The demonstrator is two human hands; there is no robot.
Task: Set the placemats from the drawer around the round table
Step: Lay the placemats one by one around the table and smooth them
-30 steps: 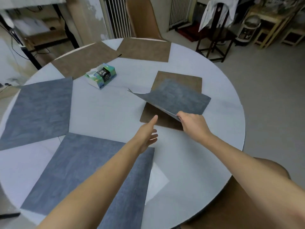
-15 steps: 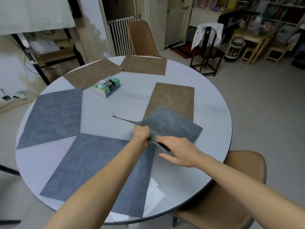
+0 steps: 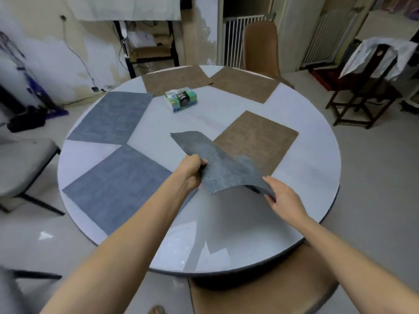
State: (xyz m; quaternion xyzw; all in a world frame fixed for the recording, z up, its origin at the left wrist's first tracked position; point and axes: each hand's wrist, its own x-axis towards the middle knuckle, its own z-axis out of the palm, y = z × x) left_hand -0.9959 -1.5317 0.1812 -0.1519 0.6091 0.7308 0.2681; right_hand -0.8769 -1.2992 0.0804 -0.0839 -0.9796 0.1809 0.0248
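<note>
Above the near half of the round white table point(image 3: 306, 177), a left hand point(image 3: 188, 173) grips one edge of a limp grey-blue rectangular placemat point(image 3: 223, 171), fingers curled around it. A right hand point(image 3: 280, 198) pinches its near corner. The sagging sheet could drag the brown placemat point(image 3: 260, 137) askew when lowered.

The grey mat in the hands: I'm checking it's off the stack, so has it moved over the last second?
Yes. The grey mat has come off the brown mat toward the table's near edge, gripped now by the left hand and right hand.
</note>
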